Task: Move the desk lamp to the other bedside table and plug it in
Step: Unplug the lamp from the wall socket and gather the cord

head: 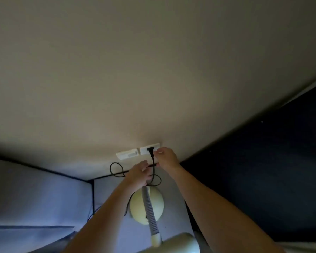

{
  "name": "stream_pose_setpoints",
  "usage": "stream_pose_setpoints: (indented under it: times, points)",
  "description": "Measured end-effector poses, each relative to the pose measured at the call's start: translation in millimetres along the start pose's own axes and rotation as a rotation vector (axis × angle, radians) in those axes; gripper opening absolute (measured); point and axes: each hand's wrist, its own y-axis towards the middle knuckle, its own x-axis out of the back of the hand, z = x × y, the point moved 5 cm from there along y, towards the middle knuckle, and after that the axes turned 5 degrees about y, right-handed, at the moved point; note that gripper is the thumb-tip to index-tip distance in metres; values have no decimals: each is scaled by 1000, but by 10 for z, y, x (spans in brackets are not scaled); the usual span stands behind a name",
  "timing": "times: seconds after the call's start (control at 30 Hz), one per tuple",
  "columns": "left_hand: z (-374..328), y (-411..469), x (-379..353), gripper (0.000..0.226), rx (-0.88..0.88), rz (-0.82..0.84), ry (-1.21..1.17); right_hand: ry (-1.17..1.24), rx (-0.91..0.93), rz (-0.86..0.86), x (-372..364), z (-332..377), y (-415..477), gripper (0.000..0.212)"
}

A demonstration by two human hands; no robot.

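- Lamp head (181, 243) is cut off by the bottom edge, so we cannot see its full shape.
- Dim light blurs the white desk (173, 229); its edges are hard to make out.
- We see the desk lamp's pale yellow round base (137, 205) standing on the desk, near the wall, with a grey ribbed neck (150, 212) rising toward us.
- Its black cord (117, 170) loops against the wall, and the black plug (150, 150) sits in the white wall socket (144, 150).
- Our left hand (138, 173) has its grip closed on the cord.
- Our right hand (165, 157) pinches the cord just below the plug.
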Motion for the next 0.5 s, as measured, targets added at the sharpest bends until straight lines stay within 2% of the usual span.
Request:
stream_pose_setpoints:
  times: [0.07,0.1,0.2,0.27,0.37,0.5]
  points:
    - [-23,33,-10,21,-35,16,77,8,-23,30,-67,27,43,27]
    - [-18,52,-15,18,-57,25,129,31,-39,44,-98,30,58,27]
    - [0,113,-48,45,-70,64,223,-23,-77,36,-173,-7,116,34]
    - [23,129,-88,52,-61,80,232,-50,-68,32,-197,-40,147,30]
    - [89,148,-173,55,-63,82,184,-7,-50,30,-209,-80,179,22]
    - [205,210,-244,53,-84,39,162,43,-48,8,-201,-148,199,24]
